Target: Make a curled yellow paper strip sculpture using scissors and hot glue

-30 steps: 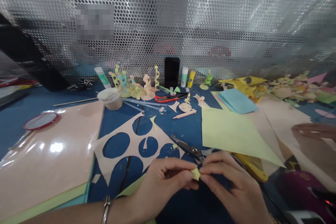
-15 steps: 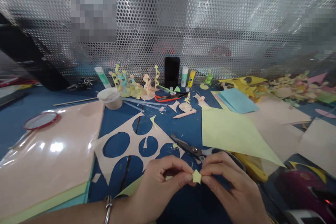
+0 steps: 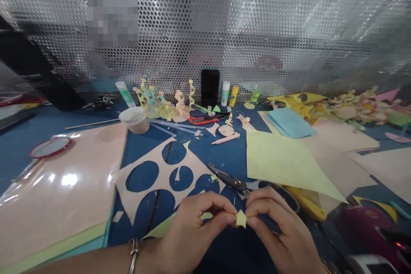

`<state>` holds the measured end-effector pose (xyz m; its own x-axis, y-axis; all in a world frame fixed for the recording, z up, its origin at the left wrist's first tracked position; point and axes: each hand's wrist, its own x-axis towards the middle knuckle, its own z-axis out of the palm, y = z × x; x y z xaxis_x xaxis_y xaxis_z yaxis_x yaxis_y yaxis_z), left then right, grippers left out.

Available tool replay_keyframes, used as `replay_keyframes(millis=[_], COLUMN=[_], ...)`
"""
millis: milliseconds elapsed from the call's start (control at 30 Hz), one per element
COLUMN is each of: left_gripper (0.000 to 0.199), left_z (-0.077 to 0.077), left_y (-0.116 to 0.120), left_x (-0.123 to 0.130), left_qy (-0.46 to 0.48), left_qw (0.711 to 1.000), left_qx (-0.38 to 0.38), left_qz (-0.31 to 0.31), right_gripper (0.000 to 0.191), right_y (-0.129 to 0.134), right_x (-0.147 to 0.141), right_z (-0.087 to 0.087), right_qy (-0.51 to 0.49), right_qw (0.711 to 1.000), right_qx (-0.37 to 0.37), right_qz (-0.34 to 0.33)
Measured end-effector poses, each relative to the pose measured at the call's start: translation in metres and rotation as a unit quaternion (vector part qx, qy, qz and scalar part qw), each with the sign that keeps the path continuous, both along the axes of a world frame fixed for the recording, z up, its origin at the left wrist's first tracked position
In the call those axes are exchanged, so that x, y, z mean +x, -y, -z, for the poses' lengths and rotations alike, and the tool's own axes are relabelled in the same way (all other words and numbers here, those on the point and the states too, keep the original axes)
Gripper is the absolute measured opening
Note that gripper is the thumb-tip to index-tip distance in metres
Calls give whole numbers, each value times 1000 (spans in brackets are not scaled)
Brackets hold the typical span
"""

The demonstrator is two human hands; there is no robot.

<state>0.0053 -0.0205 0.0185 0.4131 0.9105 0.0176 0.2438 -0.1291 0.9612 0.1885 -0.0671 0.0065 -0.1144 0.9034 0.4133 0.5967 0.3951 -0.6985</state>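
Observation:
A small pale-yellow paper star [image 3: 241, 219] is pinched at its two sides, low in the middle of the view. My left hand [image 3: 201, 227] grips its left point between thumb and forefinger. On the opposite point, my right hand [image 3: 279, 227] closes with thumb and fingertips. Just beyond my fingers lie scissors [image 3: 238, 183] with dark blades, their handles partly behind my right hand. To the left of them is a pale pink paper sheet [image 3: 165, 172] with round holes cut out. A strip of yellow-green paper [image 3: 163, 225] lies partly under my left hand.
A cup [image 3: 136, 120], several curled paper figures [image 3: 180, 109], glue sticks [image 3: 226, 94] and a phone [image 3: 210, 87] stand along the metal mesh. Pink paper in a plastic sleeve [image 3: 70, 197] lies left. Yellow paper [image 3: 285, 158], blue paper [image 3: 290, 123] and a yellow-handled tool [image 3: 308, 205] are right.
The star has tilted slightly between my fingertips; both hands keep hold of it and have hardly moved. At the far right, a pale paper sheet has shifted.

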Motion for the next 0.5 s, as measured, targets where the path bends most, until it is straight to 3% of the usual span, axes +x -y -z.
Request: replay_keyframes(millis=[500], left_gripper=[11], left_z=[4], left_y=[1], left_x=[-4], left_qy=[-13], left_qw=[998], left_qx=[54], left_qz=[24], right_gripper=[12], right_y=[-1], right_x=[-1], right_z=[-2], right_qy=[-6], right_qw=[1000], right_qx=[16], right_qz=[-12])
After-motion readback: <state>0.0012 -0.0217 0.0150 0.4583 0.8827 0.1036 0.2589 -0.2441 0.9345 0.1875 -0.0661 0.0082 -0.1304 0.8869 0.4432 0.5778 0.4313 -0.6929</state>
